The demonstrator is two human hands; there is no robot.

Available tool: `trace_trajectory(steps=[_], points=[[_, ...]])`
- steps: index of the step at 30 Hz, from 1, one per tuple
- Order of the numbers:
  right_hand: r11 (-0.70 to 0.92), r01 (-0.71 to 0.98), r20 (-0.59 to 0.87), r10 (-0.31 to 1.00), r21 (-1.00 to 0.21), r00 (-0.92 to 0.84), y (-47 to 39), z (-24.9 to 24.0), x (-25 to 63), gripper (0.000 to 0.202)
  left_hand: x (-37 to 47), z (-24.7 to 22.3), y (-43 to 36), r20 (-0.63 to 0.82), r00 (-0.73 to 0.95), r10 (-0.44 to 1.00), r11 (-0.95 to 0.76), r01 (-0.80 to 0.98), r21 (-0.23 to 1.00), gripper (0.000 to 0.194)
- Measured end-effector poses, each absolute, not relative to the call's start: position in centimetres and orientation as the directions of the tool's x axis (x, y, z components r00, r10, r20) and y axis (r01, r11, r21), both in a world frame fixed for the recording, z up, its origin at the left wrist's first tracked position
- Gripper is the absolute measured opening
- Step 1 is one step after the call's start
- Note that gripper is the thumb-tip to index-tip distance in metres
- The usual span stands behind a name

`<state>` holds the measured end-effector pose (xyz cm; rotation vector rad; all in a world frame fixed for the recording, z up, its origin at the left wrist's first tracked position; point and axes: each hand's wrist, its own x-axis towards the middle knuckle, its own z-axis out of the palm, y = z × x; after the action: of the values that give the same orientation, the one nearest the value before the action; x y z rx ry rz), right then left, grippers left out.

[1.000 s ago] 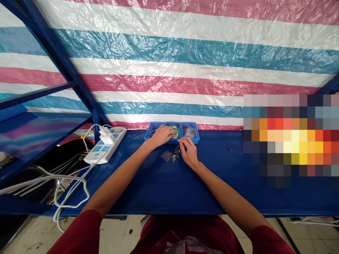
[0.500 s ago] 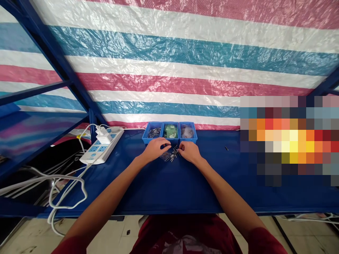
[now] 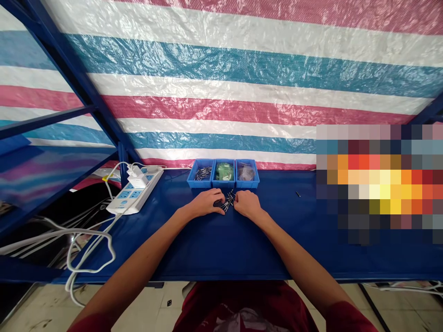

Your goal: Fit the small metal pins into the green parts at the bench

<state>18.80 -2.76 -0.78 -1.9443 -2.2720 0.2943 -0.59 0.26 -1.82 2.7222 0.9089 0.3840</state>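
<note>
A loose pile of small dark and silvery metal rods (image 3: 227, 203) lies on the blue table between my two hands. My left hand (image 3: 206, 202) curves around the pile's left side, its thumb and fingers apart and their tips at the rods. On the opposite side, my right hand (image 3: 248, 203) has its fingers curled in at the pile's edge; whatever they pinch is hidden. Just behind stand three blue bins: the left bin (image 3: 200, 185) contains similar rods, the middle bin (image 3: 223, 185) green packets, and the right bin (image 3: 248, 184) clear plastic bags.
A single rod (image 3: 298, 194) lies apart on the table (image 3: 221, 249) to the right. At the left are a white power strip (image 3: 133, 198) with a plugged-in adapter and looping white cables (image 3: 110, 249). Striped sheeting (image 3: 221, 110) closes off the back. A blurred patch covers the far right.
My left hand has come down closer around the pile's left side, covering the clear plastic seen there before. My right hand has dropped slightly, its fingers more curled under. The view has shifted a little.
</note>
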Motion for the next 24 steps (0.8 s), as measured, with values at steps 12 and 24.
trace_trajectory(steps=[12, 24], points=[[0.105, 0.969, 0.006, 0.994, -0.222, -0.107, -2.61, -0.94, 18.35, 0.020, -0.52, -2.62, 0.60, 0.262, 0.736, 0.624, -0.781, 0.575, 0.244, 0.032], [0.219, 0.867, 0.207, 0.969, -0.448, -0.137, -2.01, -1.50, 19.07, 0.010, -0.65, -2.36, 0.43, 0.496, 0.557, 0.666, -0.723, 0.645, 0.247, 0.031]])
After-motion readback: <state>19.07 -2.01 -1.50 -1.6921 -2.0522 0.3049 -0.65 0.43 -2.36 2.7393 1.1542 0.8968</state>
